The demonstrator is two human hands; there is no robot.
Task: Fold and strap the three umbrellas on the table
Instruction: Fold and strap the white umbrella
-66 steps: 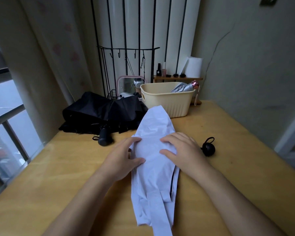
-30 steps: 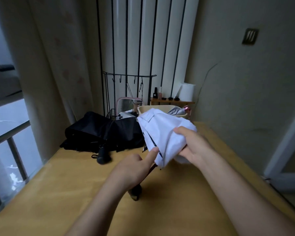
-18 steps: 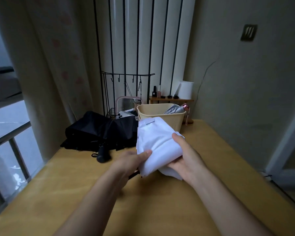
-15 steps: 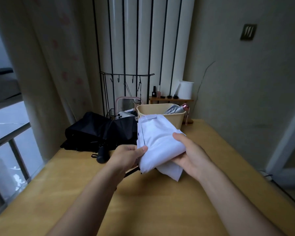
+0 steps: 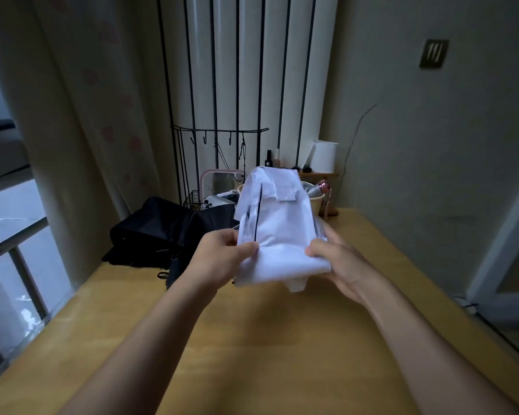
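Observation:
I hold the white umbrella (image 5: 279, 226) up above the wooden table (image 5: 267, 339), its canopy gathered into a thick bundle with a strap tab near the top. My left hand (image 5: 222, 259) grips its left side, thumb on the front. My right hand (image 5: 339, 262) grips the right side from behind. A black umbrella (image 5: 165, 232) lies loosely spread at the table's back left, its handle (image 5: 174, 271) pointing toward me. A grey folded umbrella with a pink end (image 5: 318, 188) lies in the beige basket (image 5: 316, 203) behind the white one.
A black wire rack (image 5: 219, 151) and a pink-framed mirror (image 5: 213, 184) stand behind the basket. A small wooden shelf with a paper roll (image 5: 324, 157) sits at the back right. A window is at the left, a wall at the right.
The white umbrella was lifted off the table, where it lay flat under both hands, and its canopy has been gathered and turned upright in my hands. My view has tilted upward.

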